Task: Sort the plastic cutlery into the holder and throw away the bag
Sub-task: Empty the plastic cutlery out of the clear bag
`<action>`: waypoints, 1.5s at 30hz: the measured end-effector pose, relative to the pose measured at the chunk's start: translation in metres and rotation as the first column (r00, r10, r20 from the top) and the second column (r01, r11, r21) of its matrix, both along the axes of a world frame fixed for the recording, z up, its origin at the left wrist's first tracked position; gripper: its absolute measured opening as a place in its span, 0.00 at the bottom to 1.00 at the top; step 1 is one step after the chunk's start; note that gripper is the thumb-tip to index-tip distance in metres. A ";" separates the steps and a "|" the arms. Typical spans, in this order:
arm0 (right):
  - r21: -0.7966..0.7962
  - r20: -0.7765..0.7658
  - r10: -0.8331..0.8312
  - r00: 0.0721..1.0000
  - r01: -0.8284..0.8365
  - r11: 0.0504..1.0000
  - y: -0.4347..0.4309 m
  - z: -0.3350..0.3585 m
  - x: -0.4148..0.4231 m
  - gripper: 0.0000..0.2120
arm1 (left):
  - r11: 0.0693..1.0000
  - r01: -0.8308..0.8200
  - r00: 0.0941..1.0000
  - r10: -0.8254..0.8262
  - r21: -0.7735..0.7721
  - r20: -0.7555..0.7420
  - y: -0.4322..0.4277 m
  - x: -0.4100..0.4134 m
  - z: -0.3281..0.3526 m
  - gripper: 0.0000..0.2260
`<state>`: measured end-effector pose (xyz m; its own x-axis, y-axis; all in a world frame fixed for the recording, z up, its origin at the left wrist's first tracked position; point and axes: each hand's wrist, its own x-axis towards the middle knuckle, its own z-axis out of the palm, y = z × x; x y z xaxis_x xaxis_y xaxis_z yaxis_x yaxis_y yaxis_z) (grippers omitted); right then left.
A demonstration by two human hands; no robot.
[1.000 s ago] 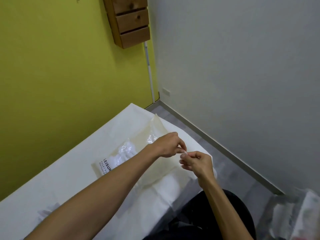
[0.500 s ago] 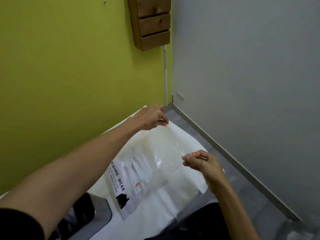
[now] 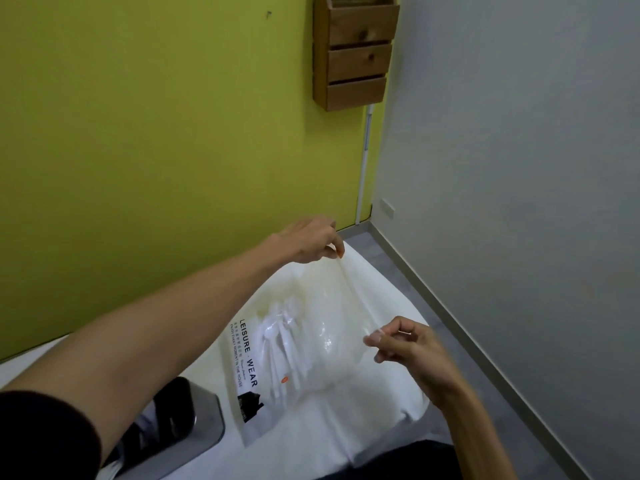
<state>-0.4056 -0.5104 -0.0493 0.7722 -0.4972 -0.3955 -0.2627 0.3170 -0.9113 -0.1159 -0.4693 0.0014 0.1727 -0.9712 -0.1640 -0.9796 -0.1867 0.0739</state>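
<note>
A clear plastic bag (image 3: 322,327) printed "LEISURE WEAR" lies on the white table (image 3: 377,420), with white plastic cutlery (image 3: 282,344) bunched inside. My left hand (image 3: 311,242) pinches the far corner of the bag's mouth and lifts it. My right hand (image 3: 405,344) pinches the near corner of the same edge. The mouth is stretched between both hands. A grey metal holder (image 3: 204,424) with dark compartments sits on the table at lower left, partly hidden by my left forearm.
A wooden wall rack (image 3: 356,57) with three pockets hangs on the green wall in the corner. The grey floor (image 3: 460,344) runs along the table's right edge beside the grey wall. A white pipe (image 3: 363,168) runs down the corner.
My hands have drawn apart, the left going up and away, stretching the bag's mouth. The view swung left, bringing the metal holder into sight.
</note>
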 end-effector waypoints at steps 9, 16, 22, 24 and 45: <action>-0.001 -0.016 0.021 1.000 -0.021 1.000 -0.007 -0.005 -0.017 0.13 | 0.903 -0.422 0.906 0.416 -0.088 -0.074 0.005 0.017 0.001 0.12; -0.056 -0.038 0.112 0.993 -0.114 0.992 -0.003 0.000 -0.014 0.14 | 0.768 -0.595 0.613 0.624 0.238 -0.485 0.019 -0.070 -0.033 0.23; -0.202 -0.177 0.025 0.984 -0.061 0.977 -0.010 0.017 0.009 0.23 | 0.775 -0.597 0.446 0.535 0.207 -0.717 0.030 -0.091 -0.037 0.18; -0.312 -0.272 0.032 0.962 -0.119 0.942 -0.012 0.019 0.024 0.17 | 0.776 -0.599 0.461 0.535 0.197 -0.708 0.032 -0.095 -0.032 0.16; 0.119 -0.463 0.571 0.678 -0.591 0.798 -0.015 -0.057 0.107 0.06 | 0.392 -0.914 0.085 0.441 0.106 -0.893 0.094 -0.110 -0.037 0.13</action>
<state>-0.2985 -0.5250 -0.1061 0.6442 -0.0315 -0.7642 -0.7640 -0.0728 -0.6411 -0.2260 -0.3750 -0.0355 0.8372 -0.4367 -0.3293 0.1167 -0.4456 0.8876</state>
